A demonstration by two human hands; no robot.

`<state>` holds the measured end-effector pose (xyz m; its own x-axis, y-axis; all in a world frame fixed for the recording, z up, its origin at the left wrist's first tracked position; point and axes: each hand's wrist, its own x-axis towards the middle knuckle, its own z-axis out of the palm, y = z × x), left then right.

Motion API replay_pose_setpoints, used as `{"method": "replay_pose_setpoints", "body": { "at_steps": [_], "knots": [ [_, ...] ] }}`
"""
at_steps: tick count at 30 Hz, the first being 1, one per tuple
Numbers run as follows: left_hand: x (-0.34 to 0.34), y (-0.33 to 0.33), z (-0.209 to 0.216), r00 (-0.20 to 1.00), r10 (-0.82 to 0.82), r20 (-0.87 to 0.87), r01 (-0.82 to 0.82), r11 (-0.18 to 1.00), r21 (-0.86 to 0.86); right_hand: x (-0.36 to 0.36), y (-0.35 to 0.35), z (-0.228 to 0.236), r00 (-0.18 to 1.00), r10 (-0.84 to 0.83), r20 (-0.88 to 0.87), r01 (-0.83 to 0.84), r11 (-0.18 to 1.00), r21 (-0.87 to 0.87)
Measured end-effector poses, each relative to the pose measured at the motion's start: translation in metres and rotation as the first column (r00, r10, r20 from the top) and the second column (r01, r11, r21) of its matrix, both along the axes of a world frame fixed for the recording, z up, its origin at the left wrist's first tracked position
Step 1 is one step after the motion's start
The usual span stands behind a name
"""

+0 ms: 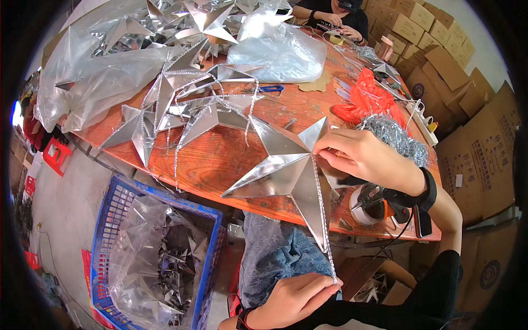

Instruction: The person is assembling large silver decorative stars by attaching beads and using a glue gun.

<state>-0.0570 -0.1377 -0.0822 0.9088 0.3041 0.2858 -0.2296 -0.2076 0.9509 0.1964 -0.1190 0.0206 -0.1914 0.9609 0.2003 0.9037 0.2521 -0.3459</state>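
Observation:
A large silver star (294, 170) with folded, mirror-like points lies tilted over the front edge of the table. My right hand (352, 154) is closed at its middle, pinching a silver glitter cord (320, 203) against the star. That cord runs down along the lower point to my left hand (297, 300), which grips its lower end above my lap. On the left of the table, several silver stars (206, 118) trimmed with the same cord lie in an overlapping heap.
A blue plastic basket (99, 253) of small silver pieces stands on the floor. Plastic bags (286, 52) and more stars cover the far table. A red bag (368, 99), tinsel (393, 135) and a white roll (357, 212) lie right. Another person (352, 22) works opposite, beside cardboard boxes (407, 22).

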Motion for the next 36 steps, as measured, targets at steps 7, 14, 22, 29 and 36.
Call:
{"method": "replay_pose_setpoints", "body": {
  "at_steps": [7, 14, 22, 29, 36],
  "knots": [
    [0.000, -0.003, -0.003, 1.000, 0.026, 0.017, -0.026, 0.999, 0.027, -0.001, -0.001, -0.001, 1.000, 0.002, 0.021, -0.002, 1.000, 0.017],
    [-0.001, -0.007, -0.018, 0.997, 0.058, 0.052, -0.061, 0.996, 0.058, -0.001, -0.001, -0.006, 1.000, 0.010, 0.004, -0.010, 0.999, 0.031],
    [-0.005, -0.009, -0.023, 0.996, 0.088, -0.018, -0.087, 0.995, 0.041, 0.000, -0.001, -0.009, 0.999, 0.037, 0.001, -0.037, 0.995, 0.095],
    [-0.006, -0.009, -0.027, 0.994, 0.088, -0.060, -0.084, 0.994, 0.066, -0.002, -0.002, -0.010, 1.000, 0.013, -0.012, -0.012, 0.997, 0.082],
    [-0.005, -0.009, -0.033, 0.994, 0.100, -0.053, -0.097, 0.993, 0.066, -0.001, -0.003, -0.010, 1.000, -0.013, 0.007, 0.013, 0.999, 0.053]
  ]
}}
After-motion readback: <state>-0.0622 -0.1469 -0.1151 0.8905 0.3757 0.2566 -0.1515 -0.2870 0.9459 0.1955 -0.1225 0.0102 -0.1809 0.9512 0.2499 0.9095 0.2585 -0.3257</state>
